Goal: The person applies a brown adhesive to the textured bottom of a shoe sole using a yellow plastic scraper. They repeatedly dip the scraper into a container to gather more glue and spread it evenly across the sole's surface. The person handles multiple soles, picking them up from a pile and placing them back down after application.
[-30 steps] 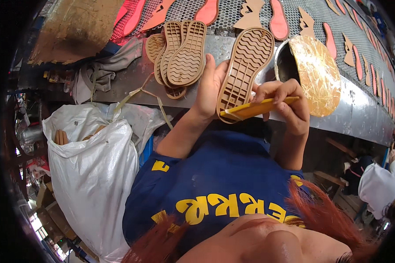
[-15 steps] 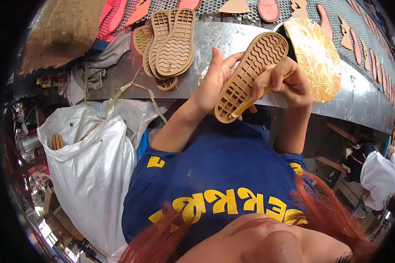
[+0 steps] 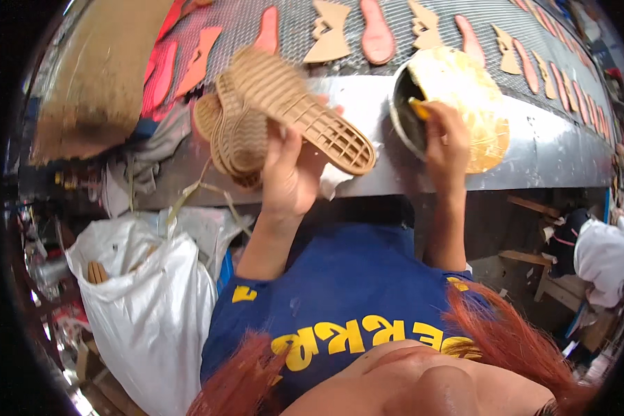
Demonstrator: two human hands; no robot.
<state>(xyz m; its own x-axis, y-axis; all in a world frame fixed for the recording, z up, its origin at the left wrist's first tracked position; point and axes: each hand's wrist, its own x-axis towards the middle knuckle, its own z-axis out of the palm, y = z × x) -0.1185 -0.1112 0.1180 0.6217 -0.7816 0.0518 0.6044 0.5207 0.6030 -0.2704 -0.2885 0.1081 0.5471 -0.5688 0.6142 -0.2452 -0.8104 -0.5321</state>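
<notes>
My left hand grips a tan shoe sole, its gridded side facing up. The sole's far end blurs over a stack of similar soles on the metal bench. At the round pot, my right hand is closed on a thin yellow brush, whose tip is hidden over the pot's dark opening. A shiny, yellowish, crusted cover lies across the pot's right part. Something white and crumpled shows below the held sole.
Behind the metal bench, a mesh belt carries pink insoles and tan cut pieces. A brown board stands far left. Below it hangs a white sack. Another person in white is at right.
My left hand has carried the sole left, over the stack. My right hand has taken the brush off the sole and moved it away to the pot. The view has shifted slightly.
</notes>
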